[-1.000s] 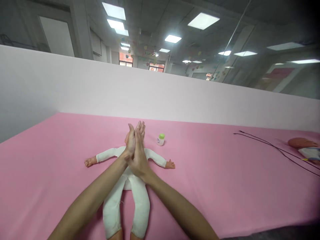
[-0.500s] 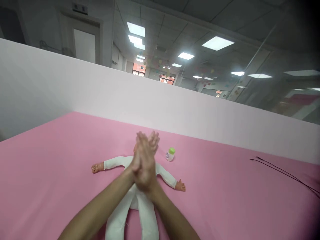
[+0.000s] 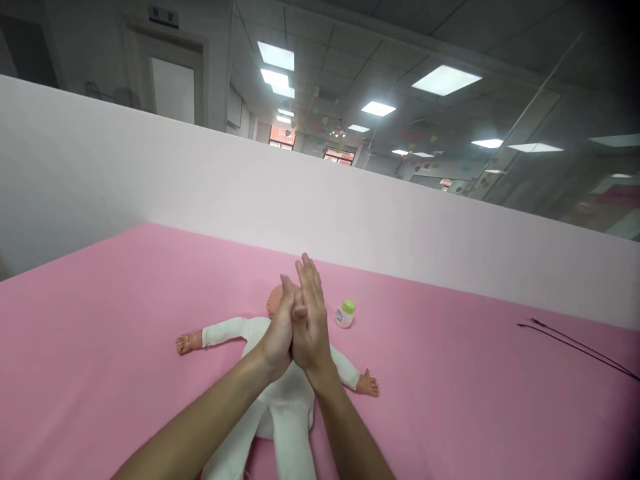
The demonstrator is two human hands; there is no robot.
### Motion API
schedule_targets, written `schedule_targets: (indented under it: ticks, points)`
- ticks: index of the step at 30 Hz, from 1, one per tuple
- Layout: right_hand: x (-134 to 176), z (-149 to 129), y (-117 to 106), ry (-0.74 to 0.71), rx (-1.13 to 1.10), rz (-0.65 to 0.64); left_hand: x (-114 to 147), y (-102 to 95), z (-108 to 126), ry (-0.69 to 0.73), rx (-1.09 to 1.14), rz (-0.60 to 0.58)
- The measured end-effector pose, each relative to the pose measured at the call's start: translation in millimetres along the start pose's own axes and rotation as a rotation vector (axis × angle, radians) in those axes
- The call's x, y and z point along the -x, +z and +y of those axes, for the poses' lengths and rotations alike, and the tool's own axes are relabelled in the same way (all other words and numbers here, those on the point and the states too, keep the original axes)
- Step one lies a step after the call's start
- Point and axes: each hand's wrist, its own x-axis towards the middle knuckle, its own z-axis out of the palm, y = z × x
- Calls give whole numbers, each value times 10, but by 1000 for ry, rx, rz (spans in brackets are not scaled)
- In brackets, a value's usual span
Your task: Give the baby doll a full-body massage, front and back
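Note:
My left hand (image 3: 279,339) and my right hand (image 3: 311,332) are pressed palm to palm above a baby doll's chest. The right fingers stretch upward, and the left thumb stands up; most of the left fingers are hidden behind the hands. No object shows between the palms. Beneath them the baby doll (image 3: 287,393) lies on its back in a white suit, arms spread wide and legs toward me. My hands partly cover its head. A small clear bottle with a green cap (image 3: 345,314) stands just right of the doll's head.
The doll and bottle rest on a pink padded surface (image 3: 445,373). A pale low wall (image 3: 400,230) runs along its far side. Two thin black cords (image 3: 575,347) lie at the right. Beyond the wall are a door and a room with ceiling lights.
My hands were blurred and crossed against each other; now they are sharper, with palms lined up and slightly further right. The view has shifted slightly. The doll and bottle stay in place.

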Motion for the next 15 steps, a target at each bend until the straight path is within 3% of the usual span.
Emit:
schedule_targets:
  ticks: [4,8,10,12,15]
  points:
    - [-67,540,-40,249,-53,-27,-236,-191,-5,134,-67,-13]
    - [15,1231,7,562,-92,11,-637,-674,-135,294,-478,212]
    - [115,1561,59,689,-117,47,-805,-938,-297,267,-671,303]
    - [239,1825,132,771,-148,88,-916,-1157,-492,214,-793,315]
    - [399,2042,254,772,-310,90,-988,-1347,-746,161,-910,300]
